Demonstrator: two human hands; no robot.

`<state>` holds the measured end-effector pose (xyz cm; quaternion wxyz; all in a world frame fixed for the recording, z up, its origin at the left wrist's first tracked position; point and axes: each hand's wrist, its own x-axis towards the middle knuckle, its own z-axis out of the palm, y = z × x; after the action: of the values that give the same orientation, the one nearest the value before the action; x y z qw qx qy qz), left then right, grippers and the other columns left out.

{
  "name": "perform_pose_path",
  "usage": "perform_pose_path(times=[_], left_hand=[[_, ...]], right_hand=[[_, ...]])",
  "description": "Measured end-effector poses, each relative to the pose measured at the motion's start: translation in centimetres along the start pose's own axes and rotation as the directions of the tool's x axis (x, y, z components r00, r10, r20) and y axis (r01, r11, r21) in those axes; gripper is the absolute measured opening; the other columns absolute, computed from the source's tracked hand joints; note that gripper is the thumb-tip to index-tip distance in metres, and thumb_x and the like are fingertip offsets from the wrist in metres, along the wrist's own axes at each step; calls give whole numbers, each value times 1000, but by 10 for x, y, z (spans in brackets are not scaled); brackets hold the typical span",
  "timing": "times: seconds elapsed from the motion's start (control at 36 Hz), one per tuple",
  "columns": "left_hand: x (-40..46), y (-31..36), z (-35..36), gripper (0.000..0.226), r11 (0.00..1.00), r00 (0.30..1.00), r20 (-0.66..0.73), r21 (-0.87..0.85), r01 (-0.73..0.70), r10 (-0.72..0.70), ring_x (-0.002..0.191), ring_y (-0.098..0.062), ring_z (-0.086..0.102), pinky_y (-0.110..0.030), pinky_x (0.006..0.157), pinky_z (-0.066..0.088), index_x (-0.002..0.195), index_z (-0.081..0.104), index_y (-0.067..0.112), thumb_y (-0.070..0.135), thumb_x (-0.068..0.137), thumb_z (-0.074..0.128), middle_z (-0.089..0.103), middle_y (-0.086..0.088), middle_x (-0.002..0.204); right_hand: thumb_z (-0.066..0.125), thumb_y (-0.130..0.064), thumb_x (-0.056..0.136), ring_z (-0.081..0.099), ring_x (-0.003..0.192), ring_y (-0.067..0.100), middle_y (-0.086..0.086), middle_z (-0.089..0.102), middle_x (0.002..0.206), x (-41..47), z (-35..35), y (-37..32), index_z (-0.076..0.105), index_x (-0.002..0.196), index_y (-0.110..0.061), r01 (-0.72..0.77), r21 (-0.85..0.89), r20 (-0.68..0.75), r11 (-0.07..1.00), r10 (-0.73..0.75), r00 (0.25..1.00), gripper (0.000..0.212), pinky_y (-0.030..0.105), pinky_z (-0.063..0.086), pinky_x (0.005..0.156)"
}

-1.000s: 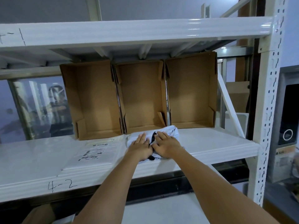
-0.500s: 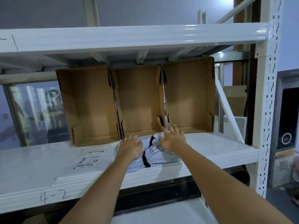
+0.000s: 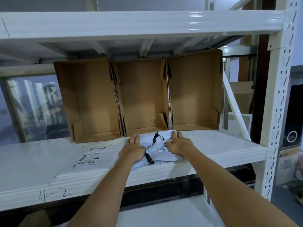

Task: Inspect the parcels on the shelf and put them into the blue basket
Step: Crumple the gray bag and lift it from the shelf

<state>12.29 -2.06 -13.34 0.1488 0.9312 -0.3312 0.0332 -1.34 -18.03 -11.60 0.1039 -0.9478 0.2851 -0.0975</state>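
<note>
White steel rack [image 3: 147, 22] fills the frame; my working shelf [image 3: 221, 149] runs across the lower half, "4-2" handwritten on its front edge at lower left. Three empty cardboard bins [image 3: 144, 95] stand side by side at frame centre, open toward me. Behind the rack: glass at left, more cartons and a dark panel at right edge. Blue basket not in view.

Soft white parcel [image 3: 157, 154] with a black strap lies at the shelf's front edge, just below the middle bin. A flat mailer [image 3: 88, 159] with a barcode label lies beside it, to the left.

Change since half a second ago: my hands have spread to the parcel's two sides. Left hand [image 3: 134, 148] rests on its left edge, fingers fairly straight, not clenched. Right hand [image 3: 178, 143] covers the upper right corner, fingers curled over the far edge, gripping the film.

My read: inspection of this one is about done, lift comes next. Flat mailer not yet handled.
</note>
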Motion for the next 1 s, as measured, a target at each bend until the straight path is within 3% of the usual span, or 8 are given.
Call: perform_pose_path(times=[0.17,0.28,0.36,0.44,0.5,0.61,0.75,1.0], left_hand=[[-5,2,0,62,999,999,-30,34,-12,13,148,-23,8,-44,115,28,153,4,20,34,98,29,-6,0,161],[-7,6,-6,59,978,995,-82,207,-38,56,148,-25,3,-41,119,17,153,6,12,30,100,26,-4,-7,161],[-18,14,-14,57,953,971,-207,301,-48,115,149,-24,3,-39,120,13,151,13,6,28,101,26,5,-9,161],[-27,27,-20,45,985,951,-274,137,-107,141,141,-25,28,-38,113,28,140,37,7,26,100,28,32,-10,152],[-33,39,-21,38,986,969,-217,-94,-139,116,128,-26,42,-39,104,37,129,48,9,24,99,30,46,-10,140],[-48,48,-10,38,938,987,-12,-309,-159,163,111,-27,57,-43,94,49,124,51,17,33,102,25,58,-9,126],[-51,45,-11,40,970,989,60,-207,-123,138,97,-25,62,-42,88,49,108,47,21,44,101,14,62,-8,116],[-52,45,-10,55,982,990,104,-170,-80,99,120,-25,54,-40,102,43,140,39,26,48,100,9,51,-5,140]], right_hand=[[22,-47,100,7,150,27,15,1,163,-10,-1,-15,12,155,-12,-11,-336,-180,942,-52,982,66,48,10,120],[24,-44,100,12,149,23,10,13,162,-28,0,-33,23,153,-13,168,-305,-285,937,-258,923,61,44,14,120],[11,-51,91,25,144,20,6,31,155,-37,10,-42,37,145,-15,295,-192,-181,936,-330,927,69,40,23,115],[0,-57,82,26,142,19,4,35,152,-39,14,-43,40,143,-21,318,-145,-130,937,-336,933,81,42,21,115],[16,-50,98,17,147,20,5,24,159,-37,14,-41,31,149,-24,310,-154,-70,938,-323,944,60,45,15,118],[15,-45,101,-5,151,17,1,-3,164,-38,12,-42,7,157,-22,275,-210,72,938,-266,961,61,44,1,121],[17,-44,101,-11,150,19,1,-11,163,-35,10,-43,-2,156,-24,276,-248,144,929,-247,958,62,46,-1,120],[16,-44,101,-7,151,20,1,-10,163,-34,9,-45,0,157,-25,268,-234,198,935,-224,954,61,48,1,120]])
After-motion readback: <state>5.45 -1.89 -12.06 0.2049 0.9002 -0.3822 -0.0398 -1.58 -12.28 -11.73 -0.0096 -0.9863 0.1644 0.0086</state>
